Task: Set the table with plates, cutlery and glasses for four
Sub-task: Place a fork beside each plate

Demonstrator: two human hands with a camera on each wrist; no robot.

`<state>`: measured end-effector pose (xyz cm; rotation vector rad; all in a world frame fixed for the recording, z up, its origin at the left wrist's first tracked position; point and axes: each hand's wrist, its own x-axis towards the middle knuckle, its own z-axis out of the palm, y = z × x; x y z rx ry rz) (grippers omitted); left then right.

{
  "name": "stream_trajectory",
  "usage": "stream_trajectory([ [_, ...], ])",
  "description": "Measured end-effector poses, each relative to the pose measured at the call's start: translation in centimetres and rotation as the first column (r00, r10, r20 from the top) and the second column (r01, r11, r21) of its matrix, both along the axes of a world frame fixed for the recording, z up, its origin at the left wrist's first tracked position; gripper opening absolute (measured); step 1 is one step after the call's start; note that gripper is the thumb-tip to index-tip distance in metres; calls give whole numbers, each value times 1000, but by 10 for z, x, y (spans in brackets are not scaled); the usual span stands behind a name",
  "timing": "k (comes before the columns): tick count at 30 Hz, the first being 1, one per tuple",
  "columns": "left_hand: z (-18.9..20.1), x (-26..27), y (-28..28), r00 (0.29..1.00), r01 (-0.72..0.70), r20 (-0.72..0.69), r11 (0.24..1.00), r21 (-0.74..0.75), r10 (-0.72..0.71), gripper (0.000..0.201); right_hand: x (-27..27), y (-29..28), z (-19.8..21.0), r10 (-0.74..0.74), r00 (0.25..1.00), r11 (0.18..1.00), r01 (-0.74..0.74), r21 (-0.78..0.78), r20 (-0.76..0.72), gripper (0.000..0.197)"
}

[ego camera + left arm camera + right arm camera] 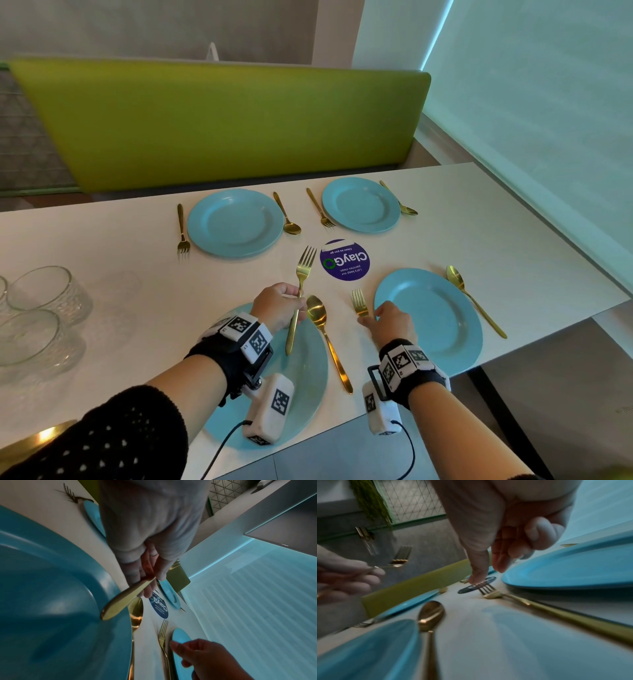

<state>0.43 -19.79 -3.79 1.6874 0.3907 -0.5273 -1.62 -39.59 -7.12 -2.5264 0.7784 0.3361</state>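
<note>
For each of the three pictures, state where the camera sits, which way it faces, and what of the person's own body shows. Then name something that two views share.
Head: worn on the head, looking down and forward over the white table; both forearms, left hand and right hand show.
Left wrist: looks along the left hand, which grips a gold fork; the right hand shows below.
Right wrist: low over the table, looking along the right hand's fingers at a lying fork; the left hand shows.
Shared: both wrist views show the round sticker.
</note>
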Motion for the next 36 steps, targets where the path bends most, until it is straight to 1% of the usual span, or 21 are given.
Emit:
stream_trajectory([
  [2,0,-5,3,1000,3,-5,1000,-16,-3,12,-1,16,2,34,998,994,-38,100,49,36],
  [4,-3,-11,7,1000,-2,-11,1000,-22,2,14,-5,37,6,107,990,972,-124,198,97,29],
  [6,-4,-17,13,1000,-15,-13,999,-31,14,13,-11,58,12,174,976,928,-207,310,131,19],
  [8,-3,-24,22,1000,-24,-8,999,-31,24,11,-19,82,19,219,966,879,-256,403,138,19],
  [10,0,-31,33,1000,-27,-7,999,-33,26,9,-26,105,23,243,957,851,-289,438,158,20],
  [13,1,-44,57,1000,-18,-7,998,-57,17,9,-40,139,28,226,953,836,-296,461,203,7],
  [14,2,-49,67,1000,-11,-9,998,-66,11,9,-45,150,29,206,956,832,-283,477,209,7],
  [16,1,-59,89,1000,2,-15,997,-83,-3,9,-56,172,28,180,960,833,-265,487,215,18],
  [19,-2,-76,127,999,44,-17,997,-56,-45,3,-74,208,24,157,968,844,-235,482,196,29],
  [21,-5,-85,154,998,68,-6,998,17,-68,1,-83,232,20,162,975,856,-217,470,156,29],
  [23,-11,-92,181,998,70,-7,993,92,-70,8,-89,252,14,201,974,879,-227,419,105,22],
  [25,-16,-98,206,997,73,-12,987,142,-72,13,-95,267,9,256,966,910,-254,327,38,9],
  [27,-16,-103,230,997,83,-13,979,184,-82,16,-99,277,1,298,954,932,-287,220,-21,20],
  [28,-16,-106,241,996,92,-12,975,201,-92,16,-102,281,0,301,953,939,-289,188,-42,22],
  [33,-24,-112,280,994,112,-17,964,241,-111,14,-110,294,-11,291,950,955,-282,89,-115,21],
  [36,-23,-115,292,992,126,-13,960,249,-127,12,-109,300,-17,260,958,966,-258,30,-123,18],
])
